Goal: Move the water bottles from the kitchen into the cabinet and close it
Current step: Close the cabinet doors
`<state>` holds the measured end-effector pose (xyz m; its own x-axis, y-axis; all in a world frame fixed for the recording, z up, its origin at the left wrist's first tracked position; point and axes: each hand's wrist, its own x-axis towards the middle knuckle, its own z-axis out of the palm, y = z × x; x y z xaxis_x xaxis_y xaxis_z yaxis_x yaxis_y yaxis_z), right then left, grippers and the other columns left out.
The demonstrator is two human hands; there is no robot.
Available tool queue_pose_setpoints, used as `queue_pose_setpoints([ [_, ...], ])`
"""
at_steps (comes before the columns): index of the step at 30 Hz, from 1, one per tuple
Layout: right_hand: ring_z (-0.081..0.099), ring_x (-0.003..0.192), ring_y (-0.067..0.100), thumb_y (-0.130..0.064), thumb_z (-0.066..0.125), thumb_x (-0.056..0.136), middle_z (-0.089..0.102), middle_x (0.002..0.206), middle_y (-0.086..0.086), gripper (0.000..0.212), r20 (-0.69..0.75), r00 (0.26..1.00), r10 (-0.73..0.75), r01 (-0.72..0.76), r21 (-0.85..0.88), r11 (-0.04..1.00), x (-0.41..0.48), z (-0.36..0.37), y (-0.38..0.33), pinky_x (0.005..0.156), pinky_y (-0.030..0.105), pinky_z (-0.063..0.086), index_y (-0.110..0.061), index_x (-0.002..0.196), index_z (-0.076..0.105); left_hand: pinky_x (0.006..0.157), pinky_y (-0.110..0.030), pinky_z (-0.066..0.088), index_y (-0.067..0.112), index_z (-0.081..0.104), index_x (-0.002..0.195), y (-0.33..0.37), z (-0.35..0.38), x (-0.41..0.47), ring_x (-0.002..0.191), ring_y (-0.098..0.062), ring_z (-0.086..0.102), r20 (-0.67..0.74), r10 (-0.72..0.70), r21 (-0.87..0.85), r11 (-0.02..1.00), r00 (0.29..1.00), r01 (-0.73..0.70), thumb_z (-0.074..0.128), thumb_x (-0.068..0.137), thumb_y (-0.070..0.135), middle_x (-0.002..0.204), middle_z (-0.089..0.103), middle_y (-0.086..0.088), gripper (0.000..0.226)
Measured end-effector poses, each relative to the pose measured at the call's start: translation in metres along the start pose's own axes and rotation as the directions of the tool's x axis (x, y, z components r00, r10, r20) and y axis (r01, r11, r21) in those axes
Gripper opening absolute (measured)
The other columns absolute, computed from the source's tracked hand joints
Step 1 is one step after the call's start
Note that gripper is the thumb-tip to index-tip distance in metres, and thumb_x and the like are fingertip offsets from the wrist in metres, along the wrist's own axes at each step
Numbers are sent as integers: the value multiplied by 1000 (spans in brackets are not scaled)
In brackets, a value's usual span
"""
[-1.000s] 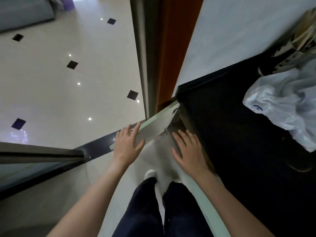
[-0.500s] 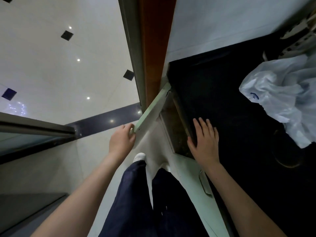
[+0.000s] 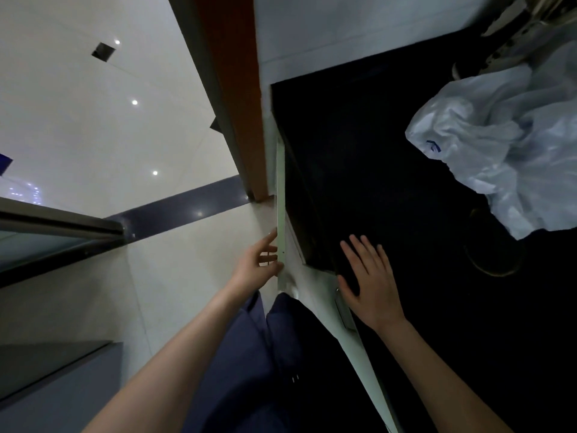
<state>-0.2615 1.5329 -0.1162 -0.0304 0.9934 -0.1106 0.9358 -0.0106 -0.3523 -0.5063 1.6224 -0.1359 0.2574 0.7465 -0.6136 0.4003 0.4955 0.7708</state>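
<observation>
No water bottles show in the head view. A pale green cabinet door (image 3: 281,189) stands nearly edge-on under the black countertop (image 3: 374,145), with only a narrow dark gap (image 3: 298,223) into the cabinet behind it. My left hand (image 3: 256,267) has its fingers spread and resting against the door's outer face near its free edge. My right hand (image 3: 371,282) lies flat with fingers apart on the countertop's front edge, holding nothing. The cabinet's inside is too dark to see.
A crumpled white plastic bag (image 3: 505,145) lies on the countertop at the right. A neighbouring green door with a handle (image 3: 343,310) sits below my right hand. An orange-brown door frame (image 3: 231,89) rises at the cabinet's far end. A metal-framed glass panel (image 3: 56,223) stands at left.
The green door has swung from wide open to almost closed, with my left hand following it. My right hand has moved from the cabinet opening onto the countertop.
</observation>
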Motion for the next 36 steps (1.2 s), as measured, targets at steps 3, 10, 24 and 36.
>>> queue_pose_setpoints([
  [3,24,148,20,-37,48,93,36,156,5,60,-21,1000,8,-8,16,1000,-4,2,1,123,44,14,-16,149,39,67,-8,50,36,41,145,-1,13,3,96,-6,66,26,-25,-47,999,999,26,75,81,3,115,65,-8,80],
  [10,23,149,18,-37,47,93,36,156,3,60,-40,999,13,-12,10,1000,-2,6,3,123,44,14,-17,149,40,71,-10,51,29,38,147,8,59,11,99,-15,66,-14,62,-135,989,998,-63,77,78,1,115,65,-10,84],
  [24,25,148,17,-35,53,92,37,156,2,60,-51,999,15,-15,-6,1000,-3,7,5,122,44,15,-19,149,40,88,-24,55,27,29,151,13,87,24,108,-23,64,67,61,-200,979,996,-47,69,84,-4,115,62,-8,84],
  [36,40,135,19,-39,44,93,51,141,3,50,-58,992,112,-104,116,988,9,-14,-11,113,45,30,-15,136,54,69,-5,47,22,51,133,39,58,14,96,-17,62,-35,124,136,984,992,-118,63,87,3,112,62,-2,51],
])
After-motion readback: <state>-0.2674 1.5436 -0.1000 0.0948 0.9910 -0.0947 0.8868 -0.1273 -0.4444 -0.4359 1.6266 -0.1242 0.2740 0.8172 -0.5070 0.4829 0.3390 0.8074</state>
